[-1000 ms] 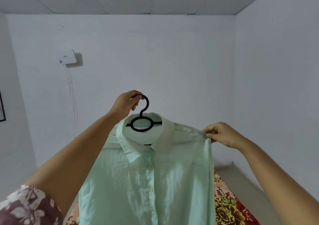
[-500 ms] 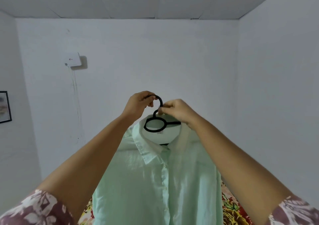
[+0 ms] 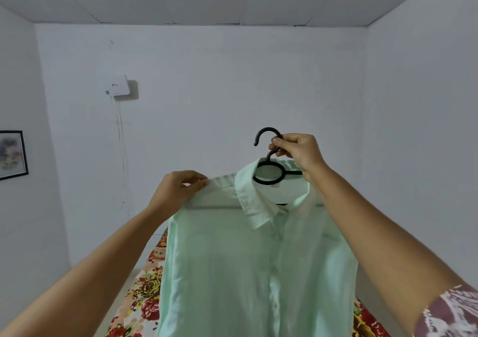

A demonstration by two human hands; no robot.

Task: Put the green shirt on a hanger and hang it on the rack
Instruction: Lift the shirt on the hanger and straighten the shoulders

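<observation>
The left hand (image 3: 178, 190) has left the hook and now pinches the pale green shirt (image 3: 248, 267) at its shoulder; the right hand (image 3: 297, 153) grips the black hanger (image 3: 269, 155) neck, shirt hanging mid-air above the floral bedspread (image 3: 139, 292).

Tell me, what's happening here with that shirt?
A person is getting a pale green shirt onto a black hanger. The right hand holds the hanger up by the neck of its hook, with the collar already around it. The left hand pinches the shirt's shoulder, apparently straightening it over the hanger arm. The shirt hangs above a floral bedspread. No rack shows in this view, so hanging it is not yet done.
</observation>
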